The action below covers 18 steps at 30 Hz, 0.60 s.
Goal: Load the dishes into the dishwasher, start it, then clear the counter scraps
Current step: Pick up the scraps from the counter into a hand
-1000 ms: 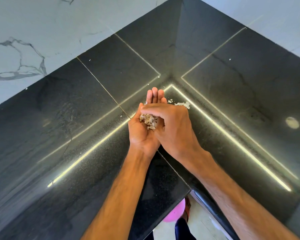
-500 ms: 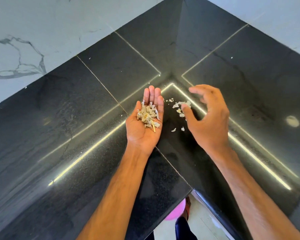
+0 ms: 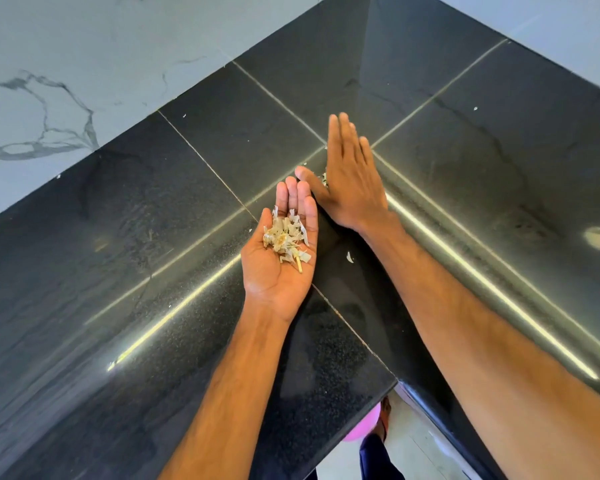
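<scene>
Cupping the scraps in our upturned, loosely open left hand over the counter, we press our right hand flat, fingers straight, on that counter just beyond, judging these papery flakes near-weightless and flighty: sweep, don't pinch.

Nothing readable is showing: no text, label, brand, number or sign is appearing on any surface in view.
</scene>
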Available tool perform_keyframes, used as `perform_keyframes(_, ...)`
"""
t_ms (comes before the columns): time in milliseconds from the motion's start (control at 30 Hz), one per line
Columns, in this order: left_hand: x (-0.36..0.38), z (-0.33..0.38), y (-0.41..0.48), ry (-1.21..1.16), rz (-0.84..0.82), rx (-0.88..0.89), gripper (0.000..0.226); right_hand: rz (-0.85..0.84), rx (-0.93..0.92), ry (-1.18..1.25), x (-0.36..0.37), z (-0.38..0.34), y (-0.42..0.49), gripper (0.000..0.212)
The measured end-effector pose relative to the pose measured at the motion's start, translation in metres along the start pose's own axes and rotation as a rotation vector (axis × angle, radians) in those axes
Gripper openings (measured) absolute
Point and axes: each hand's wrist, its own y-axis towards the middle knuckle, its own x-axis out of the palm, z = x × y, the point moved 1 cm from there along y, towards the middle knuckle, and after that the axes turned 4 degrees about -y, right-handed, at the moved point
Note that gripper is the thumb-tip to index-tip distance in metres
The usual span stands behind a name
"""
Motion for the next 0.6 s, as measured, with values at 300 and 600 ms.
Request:
perform_keyframes(300,-0.010,0.001,-0.018,-0.001,0.008,0.013,0.040,-0.154,-0.386,0.228,-0.012,0.010,-0.010,0.048)
perform_keyframes(600,-0.041,-0.029,-0.059,0.021,0.053,-0.050,0.039,-0.189,-0.413,0.254,-0.026,0.011,-0.109,0.049)
